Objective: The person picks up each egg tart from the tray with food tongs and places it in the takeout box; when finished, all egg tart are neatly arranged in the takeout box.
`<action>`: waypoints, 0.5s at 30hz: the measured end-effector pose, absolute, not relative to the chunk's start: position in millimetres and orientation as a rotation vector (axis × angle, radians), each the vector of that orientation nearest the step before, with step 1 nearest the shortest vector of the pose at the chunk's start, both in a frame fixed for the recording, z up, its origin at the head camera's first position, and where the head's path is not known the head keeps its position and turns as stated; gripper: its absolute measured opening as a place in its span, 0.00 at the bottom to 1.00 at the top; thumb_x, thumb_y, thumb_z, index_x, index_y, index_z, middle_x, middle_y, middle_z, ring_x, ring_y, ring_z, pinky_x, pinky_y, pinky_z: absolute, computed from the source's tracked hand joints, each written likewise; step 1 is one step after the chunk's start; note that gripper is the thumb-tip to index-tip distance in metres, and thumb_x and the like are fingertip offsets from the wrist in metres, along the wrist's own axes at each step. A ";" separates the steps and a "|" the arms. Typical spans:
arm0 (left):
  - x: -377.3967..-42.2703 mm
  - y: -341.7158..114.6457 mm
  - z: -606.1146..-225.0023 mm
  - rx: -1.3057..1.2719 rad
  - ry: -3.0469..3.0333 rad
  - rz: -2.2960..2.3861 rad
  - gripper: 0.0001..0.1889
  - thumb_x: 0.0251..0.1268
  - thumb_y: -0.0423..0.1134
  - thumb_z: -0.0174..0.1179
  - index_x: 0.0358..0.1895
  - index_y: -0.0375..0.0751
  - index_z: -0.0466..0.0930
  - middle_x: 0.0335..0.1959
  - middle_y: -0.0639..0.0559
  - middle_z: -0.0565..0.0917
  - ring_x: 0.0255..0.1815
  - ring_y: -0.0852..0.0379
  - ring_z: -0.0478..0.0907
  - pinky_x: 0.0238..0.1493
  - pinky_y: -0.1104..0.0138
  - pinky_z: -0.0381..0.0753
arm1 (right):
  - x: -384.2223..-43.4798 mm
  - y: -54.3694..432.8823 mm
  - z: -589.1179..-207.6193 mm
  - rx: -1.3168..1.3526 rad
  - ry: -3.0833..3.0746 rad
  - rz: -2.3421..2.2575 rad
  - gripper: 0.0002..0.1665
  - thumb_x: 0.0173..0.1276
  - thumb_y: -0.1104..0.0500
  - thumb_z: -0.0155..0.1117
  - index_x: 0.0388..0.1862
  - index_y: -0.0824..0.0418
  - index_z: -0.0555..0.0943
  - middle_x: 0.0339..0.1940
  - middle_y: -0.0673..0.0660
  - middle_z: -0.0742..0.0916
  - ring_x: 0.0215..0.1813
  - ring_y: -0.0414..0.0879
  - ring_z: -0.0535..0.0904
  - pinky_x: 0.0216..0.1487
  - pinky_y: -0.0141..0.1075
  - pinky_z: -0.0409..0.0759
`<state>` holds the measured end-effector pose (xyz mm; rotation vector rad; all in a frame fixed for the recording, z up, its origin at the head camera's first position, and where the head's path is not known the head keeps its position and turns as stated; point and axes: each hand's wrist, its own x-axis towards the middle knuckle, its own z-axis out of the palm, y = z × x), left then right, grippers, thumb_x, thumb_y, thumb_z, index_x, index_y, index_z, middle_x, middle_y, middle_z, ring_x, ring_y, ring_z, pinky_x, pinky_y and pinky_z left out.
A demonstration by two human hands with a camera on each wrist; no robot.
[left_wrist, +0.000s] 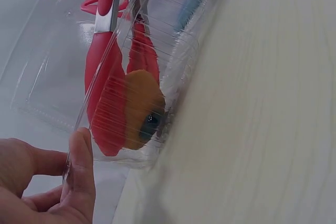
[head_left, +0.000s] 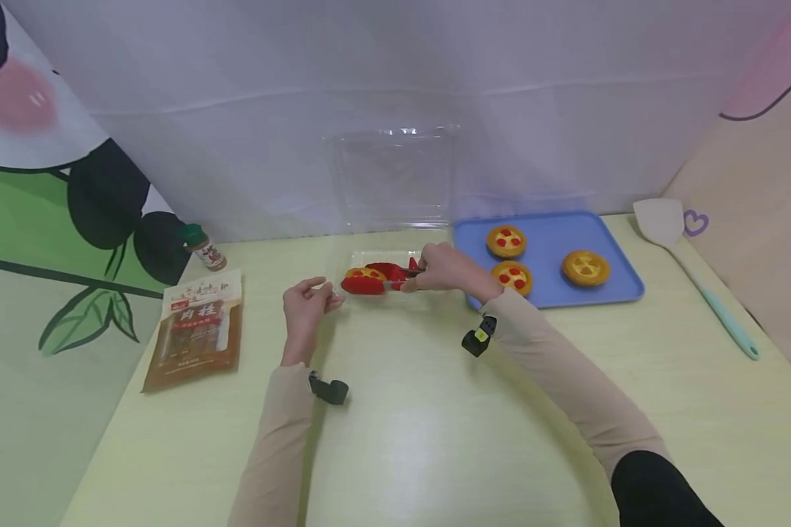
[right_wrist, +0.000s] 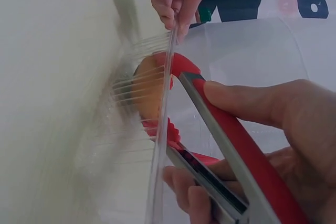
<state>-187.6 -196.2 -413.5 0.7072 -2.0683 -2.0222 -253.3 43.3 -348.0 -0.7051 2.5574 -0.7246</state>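
Note:
My left hand [head_left: 305, 311] pinches the near-left rim of a clear plastic clamshell box [right_wrist: 161, 129] between thumb and finger. The box's lid [head_left: 395, 179] stands raised against the back wall. In my right hand [head_left: 450, 267] is a pair of red-and-metal tongs [left_wrist: 100, 61]. Its red tips hold a small toy tart [head_left: 367, 273] with a yellow top and red bits, inside the box's low tray. The left wrist view shows the tart tilted, with a dark round spot on its brown base [left_wrist: 139, 98]. Box ribs partly blur it there.
On a blue tray [head_left: 547, 296] at right sit two red-dotted tarts [head_left: 506, 241] and one plain yellow tart [head_left: 586, 268]. A spatula [head_left: 692, 278] lies beyond it. At left are a brown spice pouch [head_left: 198, 329] and a green-capped shaker [head_left: 203, 247].

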 end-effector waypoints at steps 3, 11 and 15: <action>-187.5 -195.7 -412.3 0.708 -2.070 -2.020 0.19 0.71 0.31 0.56 0.62 0.25 0.72 0.27 0.50 0.78 0.21 0.66 0.82 0.33 0.75 0.87 | -256.4 43.4 -346.7 -0.715 2.528 -0.723 0.34 0.59 0.44 0.72 0.10 0.53 0.59 0.12 0.46 0.58 0.16 0.38 0.50 0.19 0.29 0.48; -187.4 -196.4 -413.1 0.708 -2.049 -2.029 0.20 0.71 0.31 0.57 0.62 0.26 0.72 0.26 0.51 0.78 0.22 0.66 0.82 0.33 0.75 0.86 | -261.4 48.3 -349.3 -0.698 2.488 -0.695 0.34 0.59 0.40 0.70 0.11 0.53 0.59 0.13 0.46 0.57 0.17 0.39 0.50 0.21 0.31 0.49; -186.3 -195.5 -413.7 0.710 -2.049 -2.036 0.19 0.71 0.31 0.57 0.62 0.27 0.72 0.28 0.50 0.79 0.22 0.66 0.82 0.34 0.75 0.86 | -260.9 52.7 -352.4 -0.696 2.486 -0.733 0.33 0.60 0.40 0.69 0.11 0.53 0.61 0.12 0.46 0.59 0.17 0.39 0.52 0.20 0.30 0.51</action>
